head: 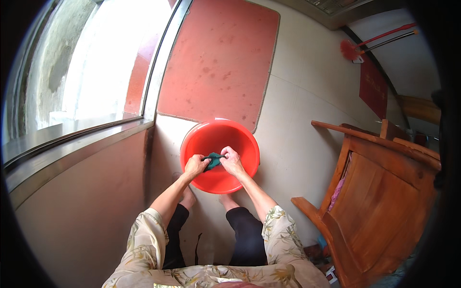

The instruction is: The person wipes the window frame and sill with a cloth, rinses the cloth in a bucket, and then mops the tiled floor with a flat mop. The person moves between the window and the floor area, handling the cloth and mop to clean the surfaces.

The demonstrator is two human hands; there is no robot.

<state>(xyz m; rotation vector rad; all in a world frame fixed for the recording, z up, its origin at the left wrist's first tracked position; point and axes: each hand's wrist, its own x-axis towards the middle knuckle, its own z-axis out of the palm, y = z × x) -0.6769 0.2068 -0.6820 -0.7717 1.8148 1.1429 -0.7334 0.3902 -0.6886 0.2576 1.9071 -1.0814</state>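
A small dark green cloth (pixel 214 160) is stretched between both my hands over a red plastic basin (pixel 220 184). My left hand (pixel 196 165) pinches its left end, and my right hand (pixel 232 160) grips the right end between thumb and fingers. The cloth's middle is bunched and sags a little. Round and deep, the basin sits on the floor in front of my feet. Its inner wall shows beyond my hands; whether it holds water I cannot tell.
A red mat (pixel 219 61) lies beyond the basin on pale floor tiles (pixel 291 118). To the left runs a low wall (pixel 93 180) beneath a metal-framed window. A wooden chair (pixel 381 201) stands at the right. Farther off is a red-headed brush (pixel 349 49) with a long handle.
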